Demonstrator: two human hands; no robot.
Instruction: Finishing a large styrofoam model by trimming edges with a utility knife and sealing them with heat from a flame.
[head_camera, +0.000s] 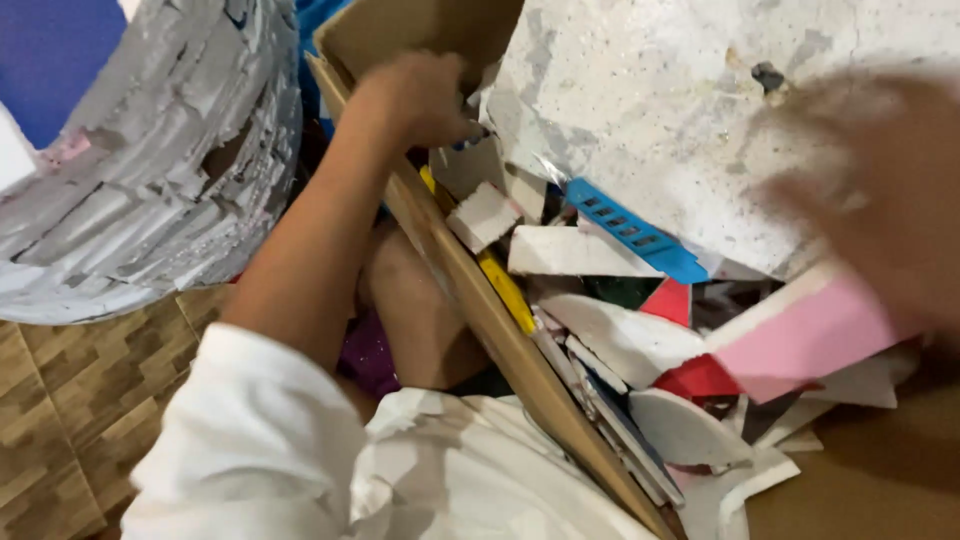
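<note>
A cardboard box (500, 330) filled with foam-board offcuts is seen from above, its brown wall running from the far left towards the near right. The left hand (420, 95) is reached over that wall at the far end, its fingers curled down among the scraps near a small white foam block (483, 215); whether anything is actually gripped there cannot be told, since the fingertips are hidden. The right hand (880, 190) is blurred at the right edge, above a pink foam sheet (810, 335); how far it is open, and whether the sheet is touched, cannot be told.

A large speckled white slab (690, 110) is laid across the far side of the heap, with a blue perforated strip (630, 230), red pieces and a yellow strip (505, 290) beneath and beside it.

The scraps are judged to be very light and fairly stiff, yet brittle: edges and corners would be crumbled or snapped by a hard pinch. The small block would best be taken across its flat faces; the pink sheet by a broad edge, supported underneath. Loose pieces are likely to be shifted when one is lifted.

A grey painted papier-mâché form (150, 150) is stood on the floor to the left.
</note>
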